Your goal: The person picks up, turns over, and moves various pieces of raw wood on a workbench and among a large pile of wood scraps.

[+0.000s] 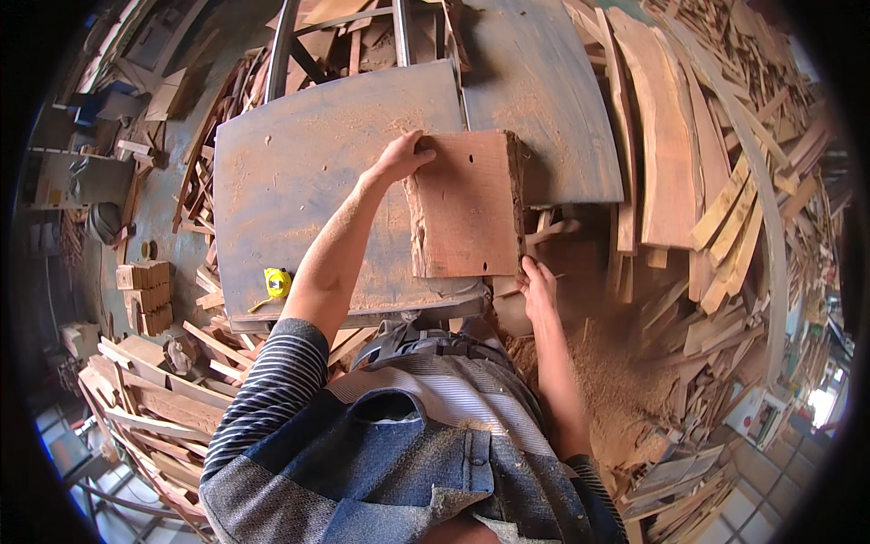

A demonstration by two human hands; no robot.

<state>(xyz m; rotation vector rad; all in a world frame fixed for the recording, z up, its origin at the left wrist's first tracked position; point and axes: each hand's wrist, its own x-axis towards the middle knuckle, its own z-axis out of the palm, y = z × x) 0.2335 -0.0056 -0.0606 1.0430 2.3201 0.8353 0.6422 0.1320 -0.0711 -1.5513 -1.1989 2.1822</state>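
Observation:
A short reddish-brown board with rough, barky long edges and two small dark holes lies on a dusty metal machine table. My left hand grips the board's far left corner, fingers curled over its end. At the near right corner, the fingers of my right hand are pinched against the board's edge. A yellow tape measure rests on the table's near left part, beside my left forearm.
A second metal tabletop stands to the right, past a narrow gap. Long planks lean at the far right. Sawdust is heaped at the lower right. Wood offcuts pile up at the lower left, near stacked blocks.

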